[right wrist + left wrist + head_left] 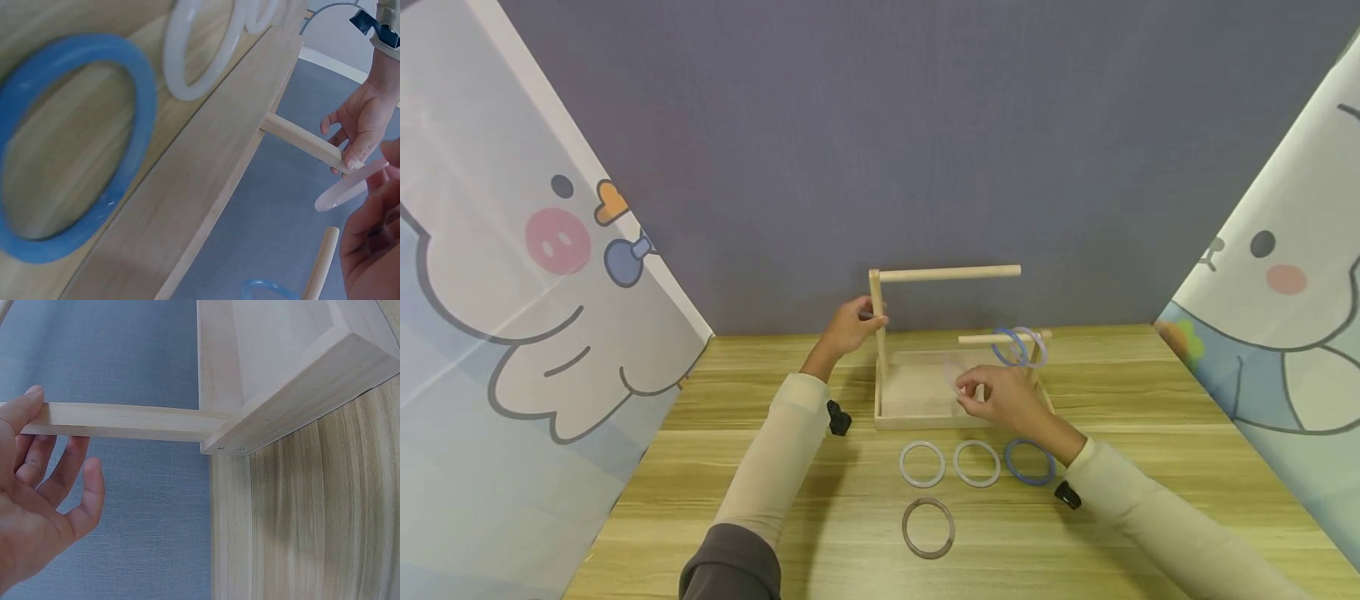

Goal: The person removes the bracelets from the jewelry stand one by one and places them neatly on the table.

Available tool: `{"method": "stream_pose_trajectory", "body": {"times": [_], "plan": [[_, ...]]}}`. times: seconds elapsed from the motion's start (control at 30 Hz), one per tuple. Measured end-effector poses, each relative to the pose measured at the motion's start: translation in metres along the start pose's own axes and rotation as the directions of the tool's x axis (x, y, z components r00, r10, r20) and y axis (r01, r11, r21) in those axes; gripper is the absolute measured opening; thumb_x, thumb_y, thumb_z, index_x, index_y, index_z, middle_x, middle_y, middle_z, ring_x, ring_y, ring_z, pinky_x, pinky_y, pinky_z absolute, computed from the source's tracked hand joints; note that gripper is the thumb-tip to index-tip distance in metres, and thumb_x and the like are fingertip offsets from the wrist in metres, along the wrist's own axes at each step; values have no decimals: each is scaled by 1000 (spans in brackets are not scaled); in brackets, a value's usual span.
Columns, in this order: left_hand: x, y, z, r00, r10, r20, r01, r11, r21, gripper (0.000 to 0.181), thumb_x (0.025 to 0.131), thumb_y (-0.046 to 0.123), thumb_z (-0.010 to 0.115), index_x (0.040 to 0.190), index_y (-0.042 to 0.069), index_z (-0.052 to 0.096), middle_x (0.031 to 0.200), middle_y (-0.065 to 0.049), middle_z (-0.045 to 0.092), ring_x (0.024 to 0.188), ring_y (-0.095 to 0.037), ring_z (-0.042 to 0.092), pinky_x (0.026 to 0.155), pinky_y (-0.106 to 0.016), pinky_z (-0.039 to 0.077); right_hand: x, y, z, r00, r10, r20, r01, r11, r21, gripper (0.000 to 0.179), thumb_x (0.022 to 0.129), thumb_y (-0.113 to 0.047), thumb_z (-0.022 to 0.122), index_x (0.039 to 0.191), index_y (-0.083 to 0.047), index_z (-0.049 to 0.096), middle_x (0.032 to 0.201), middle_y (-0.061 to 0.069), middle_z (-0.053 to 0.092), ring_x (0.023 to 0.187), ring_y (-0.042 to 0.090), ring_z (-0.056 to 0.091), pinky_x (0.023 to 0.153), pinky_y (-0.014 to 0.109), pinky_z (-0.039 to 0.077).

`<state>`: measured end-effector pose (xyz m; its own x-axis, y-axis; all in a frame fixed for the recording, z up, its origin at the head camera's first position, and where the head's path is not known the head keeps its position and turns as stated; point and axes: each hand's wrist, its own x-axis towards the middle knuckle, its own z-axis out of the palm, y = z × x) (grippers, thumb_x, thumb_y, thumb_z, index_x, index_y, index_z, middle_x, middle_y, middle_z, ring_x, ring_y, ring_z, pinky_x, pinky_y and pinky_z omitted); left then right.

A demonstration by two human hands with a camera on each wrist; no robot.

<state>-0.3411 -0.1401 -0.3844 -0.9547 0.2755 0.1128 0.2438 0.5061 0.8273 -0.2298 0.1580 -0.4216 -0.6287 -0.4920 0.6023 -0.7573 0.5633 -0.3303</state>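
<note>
My left hand [848, 327] grips the upright post [137, 420] of a wooden stand, thumb on one face and fingers behind it. Between the thumb and fingers of my right hand [1003, 400] is a pale pink bangle [340, 192], held over the stand's shallow base tray [925, 422]. The post carries a long upper bar [951, 273], with no bangle on it. Lower down on the right, a short bar [976, 339] bears a blue bangle [994, 343] and a lilac bangle [1044, 348].
In front of the stand lie a white bangle [902, 463], a second white bangle [956, 463] and a blue bangle [1032, 482]. Nearer me is a grey-brown bangle [928, 556]. A dark cloth wall [865, 150] rises behind the wooden table [760, 375].
</note>
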Motion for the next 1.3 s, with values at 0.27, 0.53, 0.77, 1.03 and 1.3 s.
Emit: {"method": "stream_pose_trajectory", "body": {"times": [0.27,0.53,0.77,1.03,1.3], "plan": [[1,-2,0,1000,10,-6,-10,1000,6,40,103,24,63,138,6,58,130,-12,64,122,-32,63,100,-50,53,-20,4,-5,983,-150,103,145,988,60,19,75,0,84,90,-9,77,74,-6,69,55,-10,44,48,7,38],[2,-1,-2,1000,12,-14,-12,1000,3,41,102,26,64,138,7,58,131,-11,64,123,-33,62,101,-53,53,-38,-1,-8,959,-182,217,166,982,92,18,80,-6,84,92,-18,78,77,-15,66,58,-15,32,47,6,34],[2,-1,-2,1000,5,-10,-5,1000,3,41,102,26,64,138,7,59,131,-11,64,124,-33,62,102,-52,53,-52,-7,-7,932,-229,281,180,966,188,18,81,-3,83,93,-15,77,78,-12,67,61,-10,47,52,5,40],[0,-1,-1,1000,13,-12,-13,1000,1,39,102,23,64,137,6,59,129,-11,65,123,-33,62,101,-53,52,-63,-9,-2,896,-363,257,320,927,195,24,75,-5,85,89,-22,76,74,-14,64,61,-3,55,59,0,38],[1,-3,0,1000,14,-9,-14,1000,1,39,102,25,64,137,6,59,129,-11,65,123,-33,62,101,-52,53,-76,-13,-2,869,-382,315,321,919,229,21,77,-10,86,90,-24,77,77,-18,66,65,-10,55,62,-2,37]]}}
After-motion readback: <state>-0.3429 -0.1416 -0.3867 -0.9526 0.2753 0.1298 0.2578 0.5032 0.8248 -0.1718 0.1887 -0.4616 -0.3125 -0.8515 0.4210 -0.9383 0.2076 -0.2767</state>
